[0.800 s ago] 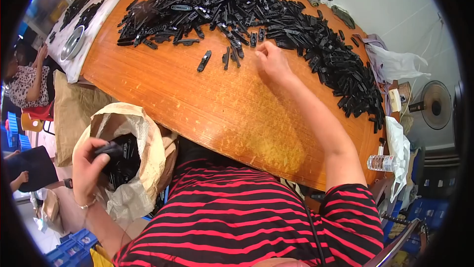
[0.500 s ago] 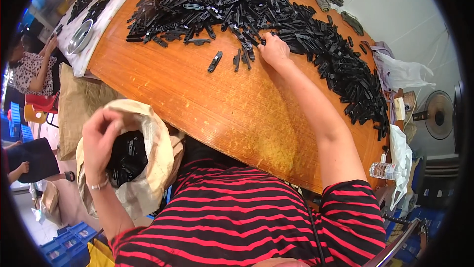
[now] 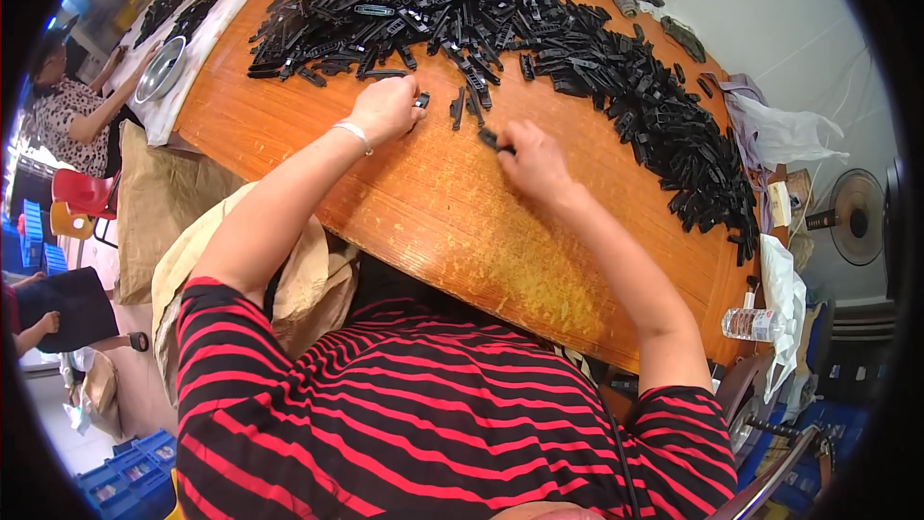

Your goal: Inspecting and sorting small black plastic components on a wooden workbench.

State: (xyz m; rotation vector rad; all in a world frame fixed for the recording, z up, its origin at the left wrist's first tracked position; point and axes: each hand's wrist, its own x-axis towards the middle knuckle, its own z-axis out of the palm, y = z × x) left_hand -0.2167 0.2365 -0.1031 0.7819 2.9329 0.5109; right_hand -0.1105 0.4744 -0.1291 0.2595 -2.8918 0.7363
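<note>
The person sat at a round wooden table point(image 3: 404, 202) and both hands were over it, near the middle. The left hand point(image 3: 387, 108) was curled into a loose fist with the knuckles up, and a white bracelet point(image 3: 354, 133) was on its wrist. A small black part point(image 3: 422, 100) lay at its fingertips, touching them or just beside them; I could not tell if the fingers really held it. The right hand point(image 3: 532, 160) was a little lower and to the right, well apart from the left one. Its fingers were closed together on another black part point(image 3: 492, 140), which stuck out from the fingertips toward the upper left.

A few loose parts point(image 3: 470, 101) lay on the bare wood between the two hands and the pile. The pile point(image 3: 539, 34) of black plastic parts was large and made a wide curved band along the far side of the table, and it went down along the right edge.

Below the left arm, beside the table edge, there was an open tan bag point(image 3: 298, 279). The person wore a shirt with red and black stripes.

At the far left another person point(image 3: 67, 111) in a patterned top worked at a white surface, with a round metal bowl point(image 3: 159, 68) close to their hand. On the right of the table stood a fan point(image 3: 857, 217), and a clear bottle point(image 3: 756, 324) was near the lower right edge, next to a white plastic bag point(image 3: 784, 135).
</note>
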